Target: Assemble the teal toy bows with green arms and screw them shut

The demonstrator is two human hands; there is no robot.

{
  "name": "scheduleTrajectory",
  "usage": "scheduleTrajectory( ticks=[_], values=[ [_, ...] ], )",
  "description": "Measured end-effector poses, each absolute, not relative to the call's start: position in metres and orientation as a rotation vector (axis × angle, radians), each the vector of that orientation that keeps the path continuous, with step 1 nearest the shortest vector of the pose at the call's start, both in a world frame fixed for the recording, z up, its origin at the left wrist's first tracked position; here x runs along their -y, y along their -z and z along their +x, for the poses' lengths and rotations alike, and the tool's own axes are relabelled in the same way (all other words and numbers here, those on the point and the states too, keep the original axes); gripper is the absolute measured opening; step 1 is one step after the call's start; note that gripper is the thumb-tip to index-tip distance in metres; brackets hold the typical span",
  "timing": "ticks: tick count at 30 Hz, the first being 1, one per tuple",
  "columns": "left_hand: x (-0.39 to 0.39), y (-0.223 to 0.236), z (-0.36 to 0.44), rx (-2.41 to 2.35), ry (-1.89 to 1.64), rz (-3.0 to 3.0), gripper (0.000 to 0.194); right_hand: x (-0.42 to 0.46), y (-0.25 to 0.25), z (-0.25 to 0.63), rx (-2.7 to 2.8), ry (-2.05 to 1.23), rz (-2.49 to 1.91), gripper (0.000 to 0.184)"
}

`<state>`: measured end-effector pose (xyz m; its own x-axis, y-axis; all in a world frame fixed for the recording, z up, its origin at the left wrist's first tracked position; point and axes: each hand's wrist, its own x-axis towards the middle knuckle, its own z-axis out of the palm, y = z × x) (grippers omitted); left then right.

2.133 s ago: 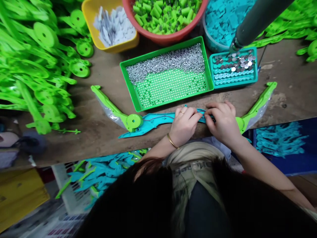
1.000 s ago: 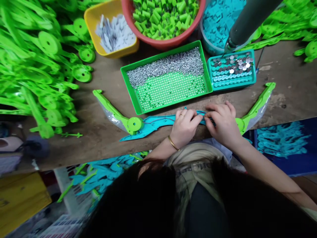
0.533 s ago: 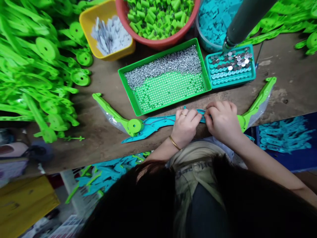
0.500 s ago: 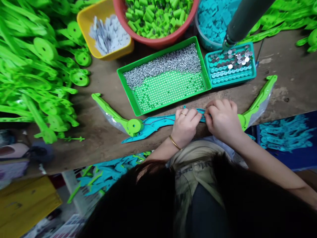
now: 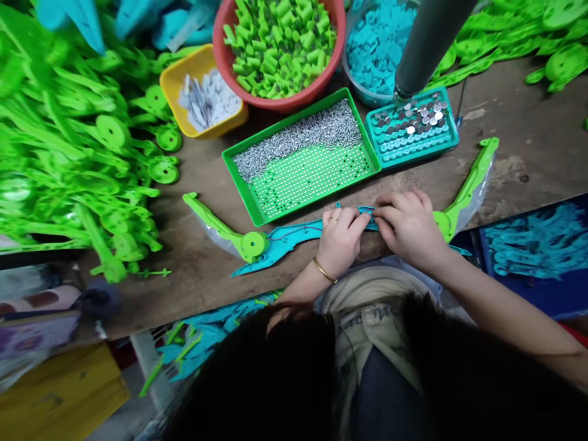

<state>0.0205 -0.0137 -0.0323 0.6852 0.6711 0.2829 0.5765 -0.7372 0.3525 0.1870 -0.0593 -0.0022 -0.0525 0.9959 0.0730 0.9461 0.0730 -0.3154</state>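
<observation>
Bow (image 5: 303, 231) lies along the near edge of the table (image 5: 206, 288), long axis left-right, under both hands. Left hand (image 5: 340, 239), fingers curled, grips its middle; right hand (image 5: 408, 226), fingers bunched, touches just right of that. Can't tell what, if anything, it pinches.

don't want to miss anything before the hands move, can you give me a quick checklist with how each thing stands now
1. Left hand on the blue body: ok, resting on its middle stretch.
2. Green limbs in place: ok, one at the left end, one at the right.
3. Middle of the body in full view: not ok, the hands cover part.
4. Right hand grip: cannot tell, what its fingertips pinch is hidden.
5. Hanging dark tool apart from both hands: ok, it hangs beyond them.
6. Small silver pieces gathered: ok, heaped along the green tray's far side.
</observation>
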Motion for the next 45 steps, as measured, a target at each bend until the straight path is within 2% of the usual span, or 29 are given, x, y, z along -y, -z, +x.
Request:
scheduleTrajectory(
  ticks=[9, 17, 21, 27, 31, 36, 40, 45],
  values=[
    [0.012, 0.031, 0.021, -0.991, -0.546, 2.595, 0.034, 0.066, 0.007, 0.19, 2.093, -0.199, -1.865, 0.02],
    [0.015, 0.013, -0.004, -1.019, -0.846, 2.467, 0.021, 0.076, -0.007, 0.207, 2.003, -0.118, -1.867, 0.018],
    [0.021, 0.014, -0.011, -1.086, -0.841, 2.51, 0.018, 0.079, -0.003, 0.208, 2.022, -0.141, -1.882, 0.019],
    [0.029, 0.023, 0.0, -1.086, -0.694, 2.69, 0.039, 0.075, 0.002, 0.204, 2.184, 0.046, -1.874, 0.021],
    [0.027, 0.019, -0.009, -1.107, -0.74, 2.662, 0.042, 0.078, 0.0, 0.21, 2.21, -0.032, -1.858, 0.029],
    [0.013, 0.007, -0.056, -1.36, -0.948, 2.554, 0.029, 0.088, -0.002, 0.214, 2.207, -0.058, -1.817, 0.039],
    [0.003, 0.002, -0.104, -1.691, -1.055, 2.481, 0.018, 0.086, 0.001, 0.217, 2.335, 0.041, -1.789, 0.038],
    [-0.009, -0.01, -0.14, -2.05, -1.175, 2.312, 0.017, 0.075, 0.002, 0.235, 2.344, 0.065, -1.746, 0.039]
  ],
)
